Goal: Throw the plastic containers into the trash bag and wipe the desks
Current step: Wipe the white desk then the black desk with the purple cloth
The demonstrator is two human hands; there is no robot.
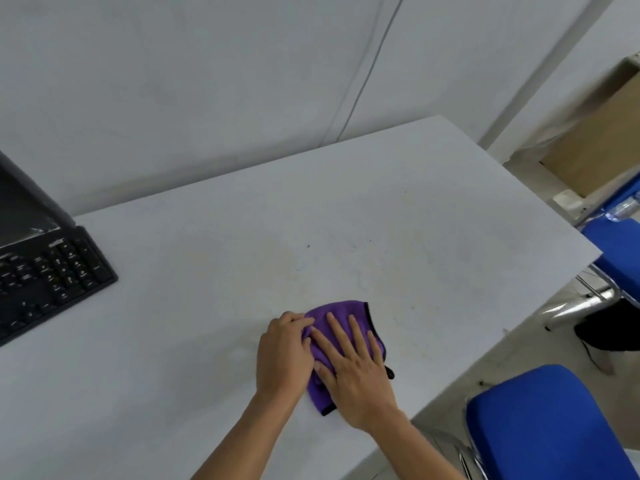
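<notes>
A purple cloth point(341, 311) with a black hem lies bunched on the white desk point(381, 220), near its front edge. My right hand point(353, 367) presses flat on the cloth with its fingers straight and spread. My left hand point(284, 355) is just left of it, fingers curled over the cloth's left edge and gripping it. Small dark specks and faint smudges mark the desk beyond the cloth. No plastic containers or trash bag are in view.
A black keyboard point(52, 278) and the corner of a dark monitor point(20, 206) sit at the desk's left edge. Blue chairs point(540, 420) with chrome legs stand right of the desk. A white wall runs behind it.
</notes>
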